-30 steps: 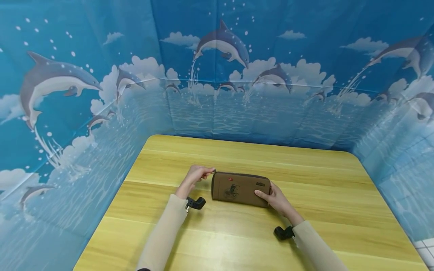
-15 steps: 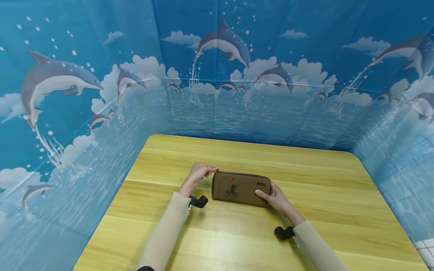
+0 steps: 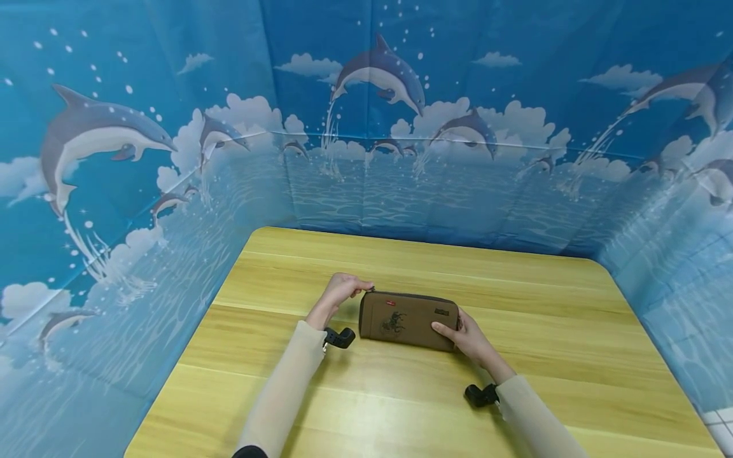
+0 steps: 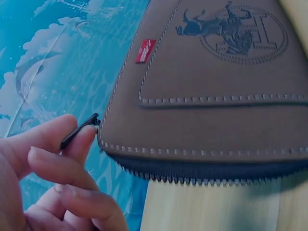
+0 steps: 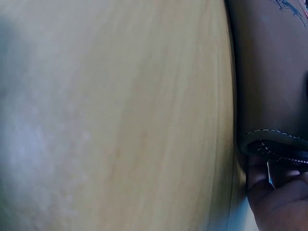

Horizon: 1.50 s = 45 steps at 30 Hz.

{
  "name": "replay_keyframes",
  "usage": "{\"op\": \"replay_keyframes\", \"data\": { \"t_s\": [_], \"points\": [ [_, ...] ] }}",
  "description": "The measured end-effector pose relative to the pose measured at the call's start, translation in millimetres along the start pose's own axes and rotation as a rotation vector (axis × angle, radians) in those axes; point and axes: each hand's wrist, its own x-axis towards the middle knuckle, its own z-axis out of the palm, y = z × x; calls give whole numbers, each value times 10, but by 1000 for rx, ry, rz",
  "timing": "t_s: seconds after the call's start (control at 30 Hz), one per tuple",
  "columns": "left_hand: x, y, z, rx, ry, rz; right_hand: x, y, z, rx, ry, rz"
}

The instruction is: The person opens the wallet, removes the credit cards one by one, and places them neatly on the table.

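A brown zip wallet [image 3: 408, 320] with a dark horse emblem and a small red tag stands on its long edge on the wooden table [image 3: 401, 407]. My left hand [image 3: 342, 290] pinches the dark zip pull [image 4: 78, 131] at the wallet's upper left corner; the left wrist view shows the pull between thumb and forefinger beside the wallet [image 4: 216, 91]. My right hand [image 3: 466, 336] grips the wallet's right end, thumb on the front face. In the right wrist view the wallet [image 5: 269, 82] fills the right side, with my right hand [image 5: 276, 202] at its zip corner.
Blue dolphin-print sheets [image 3: 114, 159] wall in the table on the left, back and right. Small black wrist cameras [image 3: 340, 336] sit under both sleeves. Bare wood lies around the wallet, toward the near edge and the back.
My left hand has shifted slightly to the right along the wallet's top left corner with the zip pull. The right hand and wallet stay put.
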Motion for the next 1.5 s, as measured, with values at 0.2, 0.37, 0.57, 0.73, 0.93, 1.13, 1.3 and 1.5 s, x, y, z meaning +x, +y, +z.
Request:
{"op": "replay_keyframes", "data": {
  "t_s": [0.2, 0.37, 0.57, 0.73, 0.93, 1.13, 1.3, 1.5],
  "points": [
    [12, 53, 29, 31, -4, 4, 14, 13, 8, -7, 6, -9],
    [45, 48, 25, 33, -39, -5, -49, -174, 22, 7, -1, 10],
    [92, 56, 71, 50, -60, 8, -104, -308, 18, 17, 0, 20],
    [98, 87, 126, 59, -75, 43, -107, -316, 28, 19, 0, 23],
    [119, 94, 155, 75, -96, 65, -123, -323, 45, 11, -1, 25],
    [144, 113, 169, 88, -128, 70, -134, -327, 45, -1, 4, 21],
    [153, 171, 209, 118, -156, 99, -130, -334, 37, -7, 10, 20],
    [171, 223, 303, 175, -176, 117, -124, -347, 42, 1, 0, 17]
  ]
}}
